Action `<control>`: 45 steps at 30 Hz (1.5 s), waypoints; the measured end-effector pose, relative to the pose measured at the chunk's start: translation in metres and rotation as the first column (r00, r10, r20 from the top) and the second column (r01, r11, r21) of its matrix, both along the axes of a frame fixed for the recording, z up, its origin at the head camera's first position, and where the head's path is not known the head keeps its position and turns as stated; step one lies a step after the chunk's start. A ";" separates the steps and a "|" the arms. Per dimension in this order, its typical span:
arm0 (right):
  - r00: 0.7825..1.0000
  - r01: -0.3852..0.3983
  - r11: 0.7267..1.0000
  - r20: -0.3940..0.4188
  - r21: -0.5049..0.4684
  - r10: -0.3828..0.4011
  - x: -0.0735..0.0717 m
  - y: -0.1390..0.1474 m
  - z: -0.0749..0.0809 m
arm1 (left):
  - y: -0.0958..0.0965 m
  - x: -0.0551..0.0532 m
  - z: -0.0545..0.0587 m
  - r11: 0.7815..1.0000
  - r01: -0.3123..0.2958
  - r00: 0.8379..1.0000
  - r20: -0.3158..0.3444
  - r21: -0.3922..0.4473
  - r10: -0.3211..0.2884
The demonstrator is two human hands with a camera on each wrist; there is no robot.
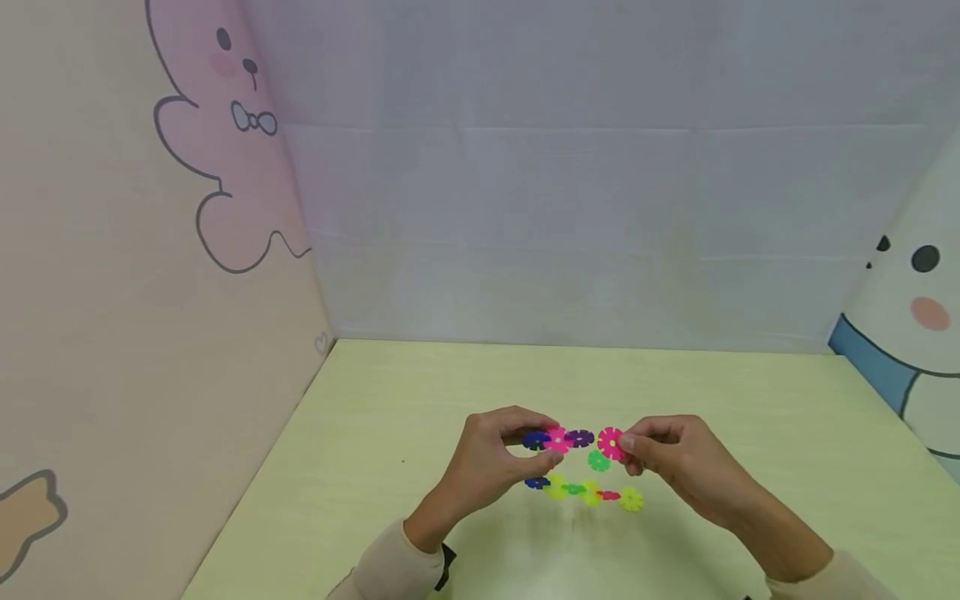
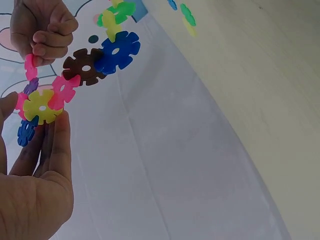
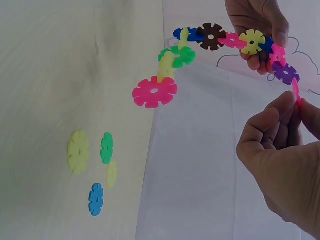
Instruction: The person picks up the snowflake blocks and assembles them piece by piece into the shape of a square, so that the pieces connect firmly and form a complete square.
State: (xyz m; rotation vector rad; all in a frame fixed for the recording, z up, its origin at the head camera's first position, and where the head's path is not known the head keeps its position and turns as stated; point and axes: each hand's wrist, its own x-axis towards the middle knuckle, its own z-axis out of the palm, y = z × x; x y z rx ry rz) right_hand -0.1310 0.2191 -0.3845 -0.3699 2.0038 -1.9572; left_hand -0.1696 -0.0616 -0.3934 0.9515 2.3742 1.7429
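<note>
My left hand (image 1: 495, 458) grips a chain of interlocked, notched plastic snowflake discs between thumb and fingers. A yellow disc (image 2: 42, 106) lies at its fingertips. Beyond it, a brown disc (image 3: 211, 37), a blue disc (image 2: 118, 52) and a green disc (image 3: 181, 56) lead to a pink end disc (image 3: 155, 92). At the other end is a purple disc (image 3: 286, 73). Between thumb and fingertips, my right hand (image 1: 693, 467) pinches a pink snowflake disc (image 1: 611, 443), held edge-on close to the purple one. Whether those two are slotted together I cannot tell.
On the pale table (image 1: 420, 375) lie several loose discs, among them a yellow one (image 3: 78, 152), a green one (image 3: 107, 148) and a blue one (image 3: 96, 199). A pale cloth wall (image 1: 570, 208) stands behind, with printed panels at both sides.
</note>
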 end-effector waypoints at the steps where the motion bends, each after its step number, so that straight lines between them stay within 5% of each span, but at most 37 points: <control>1: 1.000 -0.003 1.000 0.004 0.009 0.003 0.000 0.000 0.000 | 0.000 0.000 0.001 1.000 0.002 1.000 -0.002 -0.004 -0.002; 13: 0.997 -0.080 0.987 0.032 0.142 0.076 -0.004 0.007 0.009 | 0.003 0.000 0.004 0.994 0.069 0.995 -0.060 -0.086 -0.074; 22: 0.994 -0.097 0.986 0.055 0.134 0.090 -0.007 0.008 0.007 | 0.005 0.000 0.001 0.983 0.058 0.980 -0.180 -0.172 -0.089; 45: 0.995 0.046 0.997 0.090 0.056 -0.051 -0.003 -0.002 -0.003 | 0.013 0.005 -0.002 0.992 0.004 0.981 -0.192 -0.129 -0.028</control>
